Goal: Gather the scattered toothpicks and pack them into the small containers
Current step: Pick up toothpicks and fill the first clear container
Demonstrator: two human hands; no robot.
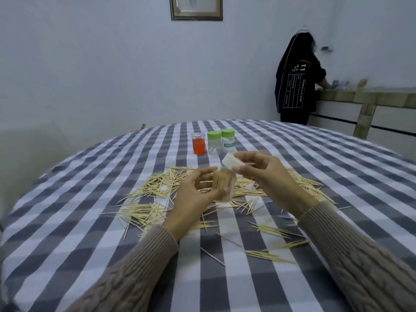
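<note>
While left hand (198,190) grips toothpick-filled container (223,184) — right hand (258,170) pinches white lid (231,162).

Checked tablecloth (90,199) covers table. Framed picture (196,7) on wall. Person in black (295,82) stands at counter (360,95).

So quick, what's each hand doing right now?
Left hand: grips a clear container packed with toothpicks.
Right hand: pinches a white lid just above that container.
</note>
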